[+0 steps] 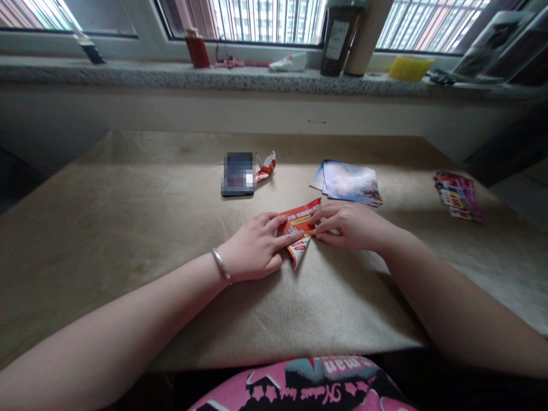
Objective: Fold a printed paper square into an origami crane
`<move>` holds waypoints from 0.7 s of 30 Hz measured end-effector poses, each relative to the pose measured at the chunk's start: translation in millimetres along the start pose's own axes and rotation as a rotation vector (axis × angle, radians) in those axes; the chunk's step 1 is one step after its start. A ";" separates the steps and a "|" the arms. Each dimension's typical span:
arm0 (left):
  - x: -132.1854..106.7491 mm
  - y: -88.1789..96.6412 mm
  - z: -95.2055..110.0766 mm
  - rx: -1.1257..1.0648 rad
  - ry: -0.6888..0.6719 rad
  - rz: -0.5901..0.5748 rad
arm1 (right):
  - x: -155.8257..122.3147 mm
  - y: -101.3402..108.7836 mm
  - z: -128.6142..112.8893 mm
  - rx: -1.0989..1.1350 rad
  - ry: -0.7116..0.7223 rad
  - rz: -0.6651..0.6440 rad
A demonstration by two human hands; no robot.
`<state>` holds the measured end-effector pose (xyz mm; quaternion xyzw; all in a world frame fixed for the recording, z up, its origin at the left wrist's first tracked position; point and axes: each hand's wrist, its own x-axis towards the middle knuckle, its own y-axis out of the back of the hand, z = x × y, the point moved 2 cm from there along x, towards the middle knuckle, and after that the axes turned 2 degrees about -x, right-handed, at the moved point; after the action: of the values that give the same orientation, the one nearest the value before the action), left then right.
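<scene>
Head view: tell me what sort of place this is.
Probably a room in a home: a table stands by a stone windowsill that holds a labelled container and other small items, below barred windows.

The paper (302,224) lies on the table (128,228), between the left hand (257,248), touching it from the left, and the right hand (346,226), touching its right side. Behind the paper and to its left lies the device (238,174); the scrap (268,166) is also behind it, less far left. The sheets (353,181) overlap behind the paper, to its right. Well to its right, slightly farther back, are the cards (457,195). Far behind the paper runs the sill (141,73), bearing the canister (197,49) left of the paper, the bottle (339,40) right of it.
</scene>
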<state>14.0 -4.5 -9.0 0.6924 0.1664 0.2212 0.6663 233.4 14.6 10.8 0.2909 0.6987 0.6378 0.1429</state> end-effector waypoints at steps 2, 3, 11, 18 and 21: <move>0.1 0.0 -0.1 -0.006 0.007 0.004 | -0.3 0.4 0.2 -0.023 -0.003 -0.007; 0.2 -0.1 -0.1 -0.009 0.011 0.004 | -0.5 0.6 0.2 -0.034 -0.004 -0.009; 0.4 -0.7 -0.5 -0.038 0.016 0.008 | -0.3 3.0 -2.8 -0.105 0.004 -0.020; 0.3 -0.6 -0.6 -0.042 0.026 -0.009 | -0.9 3.0 -2.3 -0.103 0.007 -0.018; -0.2 -0.9 -0.8 -0.049 0.034 -0.013 | -1.5 2.1 -0.6 -0.099 0.013 -0.005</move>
<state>13.5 -3.8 -9.8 0.6708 0.1768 0.2326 0.6817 234.7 13.3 12.6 0.2778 0.6677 0.6732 0.1541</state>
